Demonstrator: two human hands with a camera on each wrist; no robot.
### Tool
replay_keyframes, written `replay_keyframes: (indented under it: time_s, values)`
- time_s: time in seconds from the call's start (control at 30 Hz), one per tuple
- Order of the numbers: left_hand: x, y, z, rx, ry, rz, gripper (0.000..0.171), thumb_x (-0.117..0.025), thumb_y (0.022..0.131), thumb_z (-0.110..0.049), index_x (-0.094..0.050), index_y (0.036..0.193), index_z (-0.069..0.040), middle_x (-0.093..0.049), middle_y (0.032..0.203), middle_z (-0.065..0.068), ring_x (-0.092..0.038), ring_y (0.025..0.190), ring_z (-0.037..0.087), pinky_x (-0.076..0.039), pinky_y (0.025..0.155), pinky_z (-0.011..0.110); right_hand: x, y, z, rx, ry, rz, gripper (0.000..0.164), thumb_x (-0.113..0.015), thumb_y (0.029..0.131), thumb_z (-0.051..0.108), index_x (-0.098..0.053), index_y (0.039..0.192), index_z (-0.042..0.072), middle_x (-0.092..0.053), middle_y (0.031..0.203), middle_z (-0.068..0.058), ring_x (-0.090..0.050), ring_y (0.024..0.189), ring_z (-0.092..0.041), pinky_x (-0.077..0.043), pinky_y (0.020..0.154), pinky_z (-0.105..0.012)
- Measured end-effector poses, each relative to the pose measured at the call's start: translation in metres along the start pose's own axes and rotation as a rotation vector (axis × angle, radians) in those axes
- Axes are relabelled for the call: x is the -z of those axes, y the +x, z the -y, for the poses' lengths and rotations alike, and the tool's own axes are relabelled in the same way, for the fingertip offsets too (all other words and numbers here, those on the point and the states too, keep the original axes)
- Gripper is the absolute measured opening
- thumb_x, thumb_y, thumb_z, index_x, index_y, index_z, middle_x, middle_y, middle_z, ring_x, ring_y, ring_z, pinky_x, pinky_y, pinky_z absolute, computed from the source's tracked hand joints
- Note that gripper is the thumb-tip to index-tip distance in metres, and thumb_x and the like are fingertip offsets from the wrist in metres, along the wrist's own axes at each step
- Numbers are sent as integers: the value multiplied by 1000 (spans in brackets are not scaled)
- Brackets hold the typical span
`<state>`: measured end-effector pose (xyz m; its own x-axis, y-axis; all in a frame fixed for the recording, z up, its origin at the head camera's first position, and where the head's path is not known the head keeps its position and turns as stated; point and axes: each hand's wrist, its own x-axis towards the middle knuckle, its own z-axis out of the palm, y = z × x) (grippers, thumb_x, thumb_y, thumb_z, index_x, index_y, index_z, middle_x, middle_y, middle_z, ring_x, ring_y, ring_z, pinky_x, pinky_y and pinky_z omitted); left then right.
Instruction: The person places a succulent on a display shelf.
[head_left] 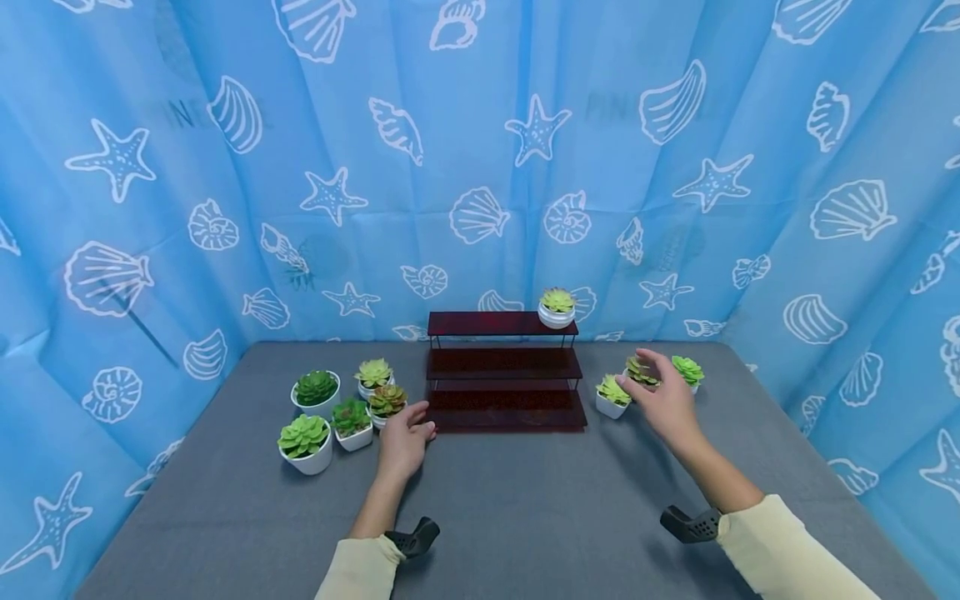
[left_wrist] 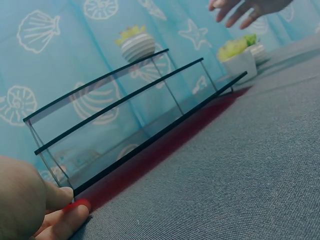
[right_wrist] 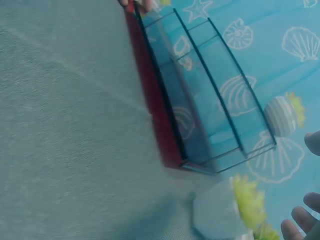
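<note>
A dark red, see-through three-tier display shelf stands at the table's far side. My left hand pinches the front left corner of its lowest tier, thumb and fingertips at the edge in the left wrist view. On the right end of the top tier sits a light green succulent in a round white ribbed pot. My right hand hovers with spread fingers and holds nothing. Below and around it are a succulent in a white pot, a brownish-green succulent partly hidden, and a bright green succulent.
Left of the shelf, several potted succulents are grouped, among them a dark green one, a light green one and a reddish one close by my left hand. A blue shell-print curtain hangs behind the grey table.
</note>
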<state>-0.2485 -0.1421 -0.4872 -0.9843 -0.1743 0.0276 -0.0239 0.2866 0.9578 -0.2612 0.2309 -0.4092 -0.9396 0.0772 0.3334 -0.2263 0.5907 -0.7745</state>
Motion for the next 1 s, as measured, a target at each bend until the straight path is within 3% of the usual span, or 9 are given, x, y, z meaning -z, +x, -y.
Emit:
replay_keyframes:
  time_s: [0.17, 0.5, 0.73, 1.0]
  values:
    - [0, 1, 1, 0, 3, -3, 37, -59, 94, 3, -57, 131, 3, -59, 127, 25, -70, 89, 24, -57, 75, 33, 0, -11, -10, -16, 11, -23, 57, -66, 95, 19, -42, 140, -5, -48, 135, -28, -47, 122, -42, -43, 94, -52]
    - [1, -1, -2, 2, 6, 0, 38, -59, 94, 2, -57, 132, 2, -59, 127, 25, -70, 88, 23, -57, 75, 33, -12, -27, -35, -138, 59, -87, 70, -68, 94, 19, -29, 147, -4, -43, 140, -28, -42, 127, -41, -41, 98, -51]
    - [0, -2, -2, -14, 3, 2, 38, -59, 94, 4, -56, 132, 4, -58, 127, 27, -70, 88, 26, -57, 75, 34, -24, -27, -47, -232, 57, -40, 73, -67, 94, 21, -25, 149, -3, -41, 141, -30, -39, 129, -43, -38, 101, -54]
    - [2, -1, -2, -5, -7, 5, 38, -59, 94, 2, -56, 133, 3, -58, 128, 25, -70, 89, 24, -57, 76, 34, -33, -22, -58, -252, 6, -8, 74, -67, 94, 24, -25, 148, -3, -42, 140, -30, -39, 130, -42, -37, 102, -55]
